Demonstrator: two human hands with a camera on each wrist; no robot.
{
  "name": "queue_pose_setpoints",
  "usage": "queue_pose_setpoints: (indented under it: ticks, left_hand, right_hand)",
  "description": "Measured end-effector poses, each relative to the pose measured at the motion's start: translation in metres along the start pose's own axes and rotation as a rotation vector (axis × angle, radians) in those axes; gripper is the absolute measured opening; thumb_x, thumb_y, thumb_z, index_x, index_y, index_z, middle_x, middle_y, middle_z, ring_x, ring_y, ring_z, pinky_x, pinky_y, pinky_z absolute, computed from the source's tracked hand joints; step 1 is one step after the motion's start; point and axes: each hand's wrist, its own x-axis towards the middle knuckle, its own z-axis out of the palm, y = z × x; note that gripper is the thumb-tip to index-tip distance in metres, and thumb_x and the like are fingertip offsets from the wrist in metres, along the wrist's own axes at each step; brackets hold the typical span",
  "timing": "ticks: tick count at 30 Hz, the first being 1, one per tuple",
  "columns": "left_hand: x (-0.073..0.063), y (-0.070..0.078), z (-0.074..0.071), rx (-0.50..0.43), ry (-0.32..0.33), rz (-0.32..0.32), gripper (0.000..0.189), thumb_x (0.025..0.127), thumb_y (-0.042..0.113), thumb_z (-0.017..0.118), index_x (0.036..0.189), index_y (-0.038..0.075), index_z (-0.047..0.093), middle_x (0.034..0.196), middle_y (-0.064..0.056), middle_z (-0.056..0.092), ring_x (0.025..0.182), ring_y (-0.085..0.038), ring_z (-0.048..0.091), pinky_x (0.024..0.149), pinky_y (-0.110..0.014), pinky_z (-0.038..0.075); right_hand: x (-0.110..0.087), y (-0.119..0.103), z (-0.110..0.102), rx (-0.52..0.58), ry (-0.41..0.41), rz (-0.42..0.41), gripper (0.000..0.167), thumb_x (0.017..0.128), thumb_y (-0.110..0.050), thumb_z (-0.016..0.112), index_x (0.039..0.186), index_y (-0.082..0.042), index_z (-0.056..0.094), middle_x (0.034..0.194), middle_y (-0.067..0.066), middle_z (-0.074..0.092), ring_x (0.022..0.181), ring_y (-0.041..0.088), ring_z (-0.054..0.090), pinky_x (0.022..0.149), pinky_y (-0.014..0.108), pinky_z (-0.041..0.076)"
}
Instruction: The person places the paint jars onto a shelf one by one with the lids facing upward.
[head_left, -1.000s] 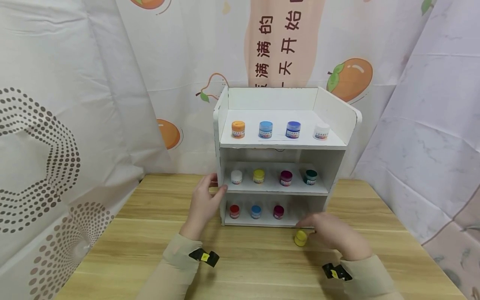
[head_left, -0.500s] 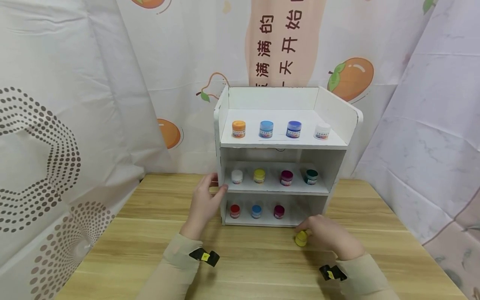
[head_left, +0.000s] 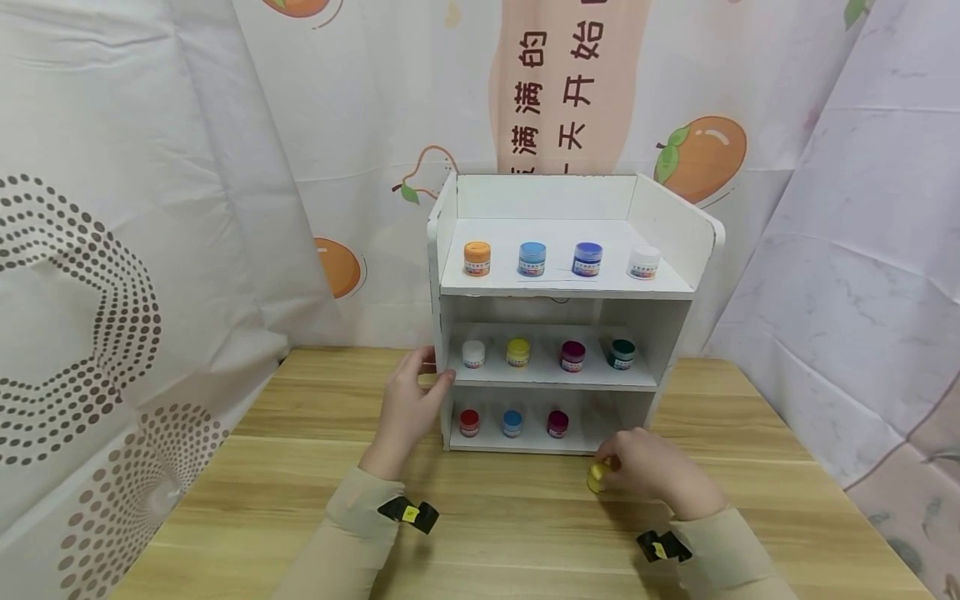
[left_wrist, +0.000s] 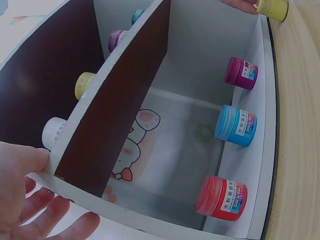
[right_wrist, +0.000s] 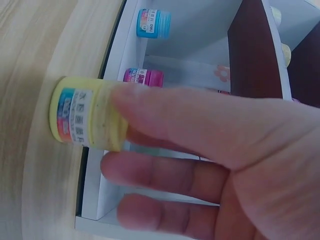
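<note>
My right hand (head_left: 651, 473) grips a small yellow jar (head_left: 597, 477) on the wooden table (head_left: 247, 492), just in front of the bottom tier of the white shelf (head_left: 675, 242); the thumb lies across the lid end and the fingers (right_wrist: 150, 170) curl beneath it, as the right wrist view shows. My left hand (head_left: 408, 408) holds the shelf's left wall, thumb at the front edge and fingers wrapped behind it. I judge the jar to be light, rigid plastic with a smooth wall and a glossy paper label (right_wrist: 75, 116), so it may slip in a loose pinch; the ribbed lid offers the surer hold, or a pinch across the body from opposite sides. It looks sturdy, though a loose lid could let the contents out. Count of jars: one in my hand; three on the bottom tier, namely a red jar (head_left: 469, 422), a blue jar (head_left: 512, 423) and a magenta jar (head_left: 557, 423), with a bare space to their right; four on the middle tier; four on the top tier; twelve in all. One shelf, three tiers.
</note>
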Motion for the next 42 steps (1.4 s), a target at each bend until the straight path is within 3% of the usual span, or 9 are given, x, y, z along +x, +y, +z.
queue_pose_setpoints:
  ticks: [10, 16, 20, 24, 30, 36, 42]
  left_hand:
    - [0.000, 0.002, 0.000, -0.007, -0.007, -0.016, 0.035, 0.095, 0.014, 0.073, 0.127, 0.004, 0.062, 0.117, -0.009, 0.064, 0.106, -0.025, 0.065, 0.075, -0.034, 0.060]
    - [0.000, 0.002, -0.001, -0.004, -0.007, -0.012, 0.035, 0.095, 0.014, 0.073, 0.127, 0.004, 0.062, 0.117, -0.009, 0.064, 0.106, -0.025, 0.065, 0.075, -0.035, 0.060]
    - [0.000, 0.001, -0.001, 0.004, -0.006, -0.006, 0.035, 0.095, 0.015, 0.073, 0.127, 0.005, 0.062, 0.118, -0.009, 0.064, 0.107, -0.025, 0.065, 0.075, -0.035, 0.060]
    - [0.000, 0.001, -0.001, 0.002, -0.008, -0.005, 0.036, 0.095, 0.016, 0.073, 0.128, 0.006, 0.062, 0.119, -0.008, 0.064, 0.107, -0.024, 0.064, 0.075, -0.036, 0.060]
    - [0.000, 0.001, -0.001, -0.003, -0.009, -0.011, 0.036, 0.096, 0.016, 0.073, 0.128, 0.005, 0.062, 0.119, -0.009, 0.064, 0.107, -0.025, 0.064, 0.075, -0.037, 0.060]
    - [-0.001, -0.001, -0.001, -0.002, -0.007, -0.012, 0.035, 0.096, 0.016, 0.073, 0.128, 0.005, 0.062, 0.118, -0.009, 0.063, 0.106, -0.025, 0.065, 0.074, -0.036, 0.061]
    - [0.000, 0.000, 0.000, 0.006, -0.006, 0.007, 0.036, 0.095, 0.015, 0.073, 0.128, 0.005, 0.062, 0.118, -0.009, 0.064, 0.106, -0.025, 0.065, 0.074, -0.035, 0.060]
  right_hand:
    - [0.003, -0.003, 0.002, -0.031, -0.005, 0.131, 0.021, 0.077, -0.026, 0.088, 0.075, -0.018, 0.069, 0.069, -0.009, 0.056, 0.063, 0.013, 0.050, 0.059, 0.036, 0.047]
    - [0.002, -0.004, 0.002, -0.045, -0.003, 0.128, 0.024, 0.080, -0.031, 0.085, 0.072, -0.020, 0.065, 0.065, -0.009, 0.054, 0.059, 0.012, 0.048, 0.054, 0.035, 0.043]
    - [0.000, -0.008, -0.004, -0.066, 0.013, 0.100, 0.022, 0.082, -0.035, 0.082, 0.084, -0.016, 0.073, 0.070, -0.006, 0.060, 0.063, 0.012, 0.054, 0.057, 0.037, 0.048]
    - [-0.003, -0.013, -0.012, -0.092, 0.033, 0.079, 0.035, 0.081, -0.037, 0.084, 0.105, -0.012, 0.075, 0.088, -0.003, 0.067, 0.077, 0.014, 0.061, 0.068, 0.043, 0.055]
    - [-0.009, -0.018, -0.021, -0.083, 0.043, 0.040, 0.040, 0.080, -0.028, 0.086, 0.116, -0.014, 0.073, 0.103, 0.001, 0.072, 0.091, 0.023, 0.068, 0.074, 0.050, 0.056]
    - [-0.012, -0.018, -0.021, -0.032, 0.009, 0.000, 0.043, 0.082, -0.019, 0.085, 0.122, -0.011, 0.071, 0.120, 0.006, 0.071, 0.111, 0.034, 0.066, 0.092, 0.055, 0.052]
    - [-0.008, -0.013, -0.011, -0.029, -0.012, 0.010, 0.040, 0.079, -0.020, 0.086, 0.117, -0.013, 0.074, 0.116, 0.004, 0.072, 0.108, 0.030, 0.067, 0.090, 0.053, 0.053]
